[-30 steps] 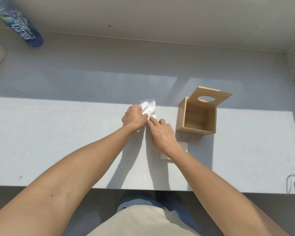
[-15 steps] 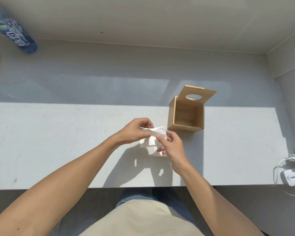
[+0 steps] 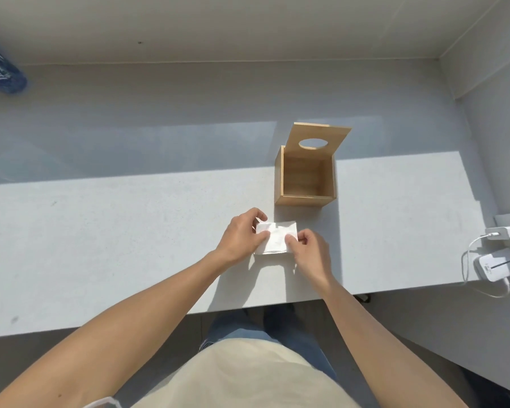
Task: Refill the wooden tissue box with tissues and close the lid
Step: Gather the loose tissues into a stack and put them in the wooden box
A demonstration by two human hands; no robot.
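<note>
Both the left hand (image 3: 242,237) and right hand (image 3: 309,254) are pinching the tissue stack (image 3: 276,238) on the bench (image 3: 100,245) just in front of the empty open-lidded wooden tissue box (image 3: 305,178), and it's probably super light and floppy so I'd grab the whole wad by both side edges.

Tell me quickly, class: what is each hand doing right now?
Left hand: closed, pinching the left edge of the tissues.
Right hand: closed, pinching the right edge of the same tissues.

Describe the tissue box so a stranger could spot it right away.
On the grey counter, look just beyond the hands holding white tissues. The box is a wooden cube, empty, its lid standing open with an oval hole, the only wooden thing there.
</note>
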